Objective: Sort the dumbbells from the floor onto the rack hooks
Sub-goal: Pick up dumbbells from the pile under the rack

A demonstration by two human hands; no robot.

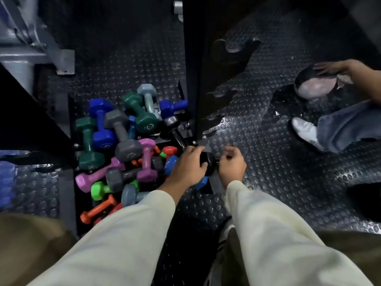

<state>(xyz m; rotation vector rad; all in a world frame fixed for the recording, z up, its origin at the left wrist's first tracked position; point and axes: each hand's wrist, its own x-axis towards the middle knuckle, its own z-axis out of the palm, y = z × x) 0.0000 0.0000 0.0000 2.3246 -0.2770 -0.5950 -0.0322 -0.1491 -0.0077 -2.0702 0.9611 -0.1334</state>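
A heap of coloured dumbbells lies on the floor at the left: green (89, 141), blue (102, 122), grey (123, 137), purple (146, 159), pink (97, 176), orange (99, 208) and others. The black rack (192, 69) rises up the middle, with hooks (214, 120) jutting right. At its foot, both hands meet on a black dumbbell (208, 163). My left hand (188, 166) grips its left side. My right hand (232, 164) curls its fingers at its right end; the hold itself is partly hidden.
Another person at the right, in jeans and a white shoe (305, 129), holds a dark weight plate (313, 83) on the studded rubber floor (278, 172). A grey machine frame (31, 54) stands at the upper left. My knees fill the bottom corners.
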